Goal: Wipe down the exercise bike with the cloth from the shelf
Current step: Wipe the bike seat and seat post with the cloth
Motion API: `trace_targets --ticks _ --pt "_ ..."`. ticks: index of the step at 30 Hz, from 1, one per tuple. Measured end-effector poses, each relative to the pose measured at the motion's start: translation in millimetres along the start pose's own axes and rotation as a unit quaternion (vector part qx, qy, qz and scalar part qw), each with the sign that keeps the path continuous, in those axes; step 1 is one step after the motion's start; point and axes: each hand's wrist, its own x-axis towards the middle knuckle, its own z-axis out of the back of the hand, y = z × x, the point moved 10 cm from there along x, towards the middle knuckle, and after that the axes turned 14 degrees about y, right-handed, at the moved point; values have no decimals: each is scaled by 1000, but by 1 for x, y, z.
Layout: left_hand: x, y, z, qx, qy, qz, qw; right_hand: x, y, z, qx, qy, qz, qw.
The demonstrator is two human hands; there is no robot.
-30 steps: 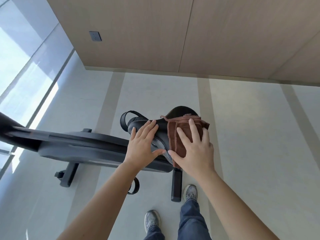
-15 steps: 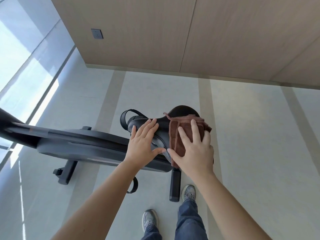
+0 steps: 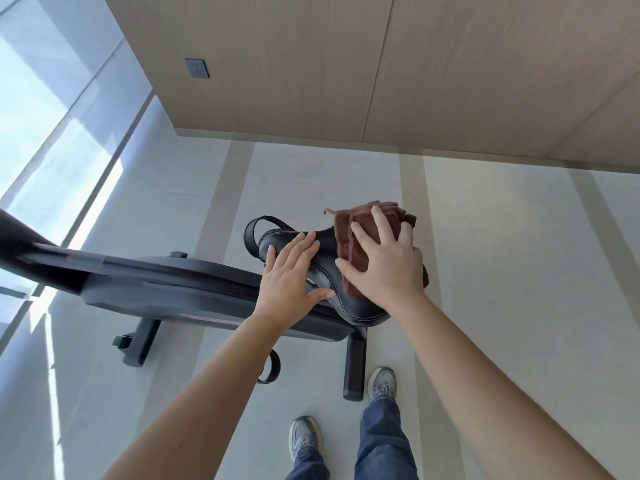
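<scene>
At the far left, bright window glass [image 3: 52,133] running down to a pale floor [image 3: 502,271]. Next, a black exercise bike [image 3: 166,285] standing on that floor, long dark body stretched across the left half of the view, with a strap loop [image 3: 252,230] showing behind the seat [image 3: 323,261]. Higher up, a grey socket [image 3: 196,68] on the wood-panelled wall [image 3: 294,64]. Left hand [image 3: 291,278] laid flat on the narrow front part of the black stitched seat, fingers [image 3: 304,245] straight and close together, thumb stretched out to the side, touching only the seat and gripping nothing. Then a strip of bare seat between those fingertips and the cloth [image 3: 344,233]. Brown, soft and fuzzy, folded into several thick layers, a small thread curling off its upper left corner. Draped over the wide rear end of the seat, its right edge hanging just past the seat's side. Right hand [image 3: 384,268] pressed on top of it, fingers [image 3: 381,223] spread apart and nearly straight across the upper layers, thumb reaching left along the cloth's near edge, palm covering the lower part. Below, two grey shoes [image 3: 304,436] and blue jeans [image 3: 381,445] on the floor beside the bike's rear foot bar [image 3: 354,368].
</scene>
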Motion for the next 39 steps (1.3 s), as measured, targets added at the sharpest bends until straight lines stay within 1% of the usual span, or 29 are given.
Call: trace_targets --ticks 3,5,7,9,11,13,16,22,28,31,35,39 --pt "-1 1 -1 4 -3 -1 1000 -35 4 -5 -11 -5 9 1000" --pt "0 0 -1 8 -1 -1 1000 -40 2 -11 -13 21 4 1000" --pt "0 0 -1 7 0 -2 1000 -34 -1 -11 15 46 -11 999" --pt "1 -1 -1 1 2 -2 1000 -25 -3 0 48 29 -34 998" --pt "1 -1 -1 -1 6 -1 1000 -13 -2 9 52 13 -56 997" --pt "1 -2 -1 2 10 0 1000 -1 -1 5 30 40 -77 996" --pt "1 -1 -1 0 7 -3 1000 6 2 -5 -34 75 -90 993" --pt "0 0 -1 -13 5 -5 1000 -4 -1 -1 -16 29 -84 996" --pt "-1 -3 1 -6 38 -6 999 -19 -3 14 27 -44 -69 996" --pt "-2 -7 9 -34 42 -8 999 -25 -6 19 59 -69 -49 995" --pt "-8 -18 32 -57 -2 -11 998 -33 -12 22 86 -85 -25 992" --pt "-15 -49 48 -4 -29 -59 998 -44 -25 27 116 -93 -32 988"
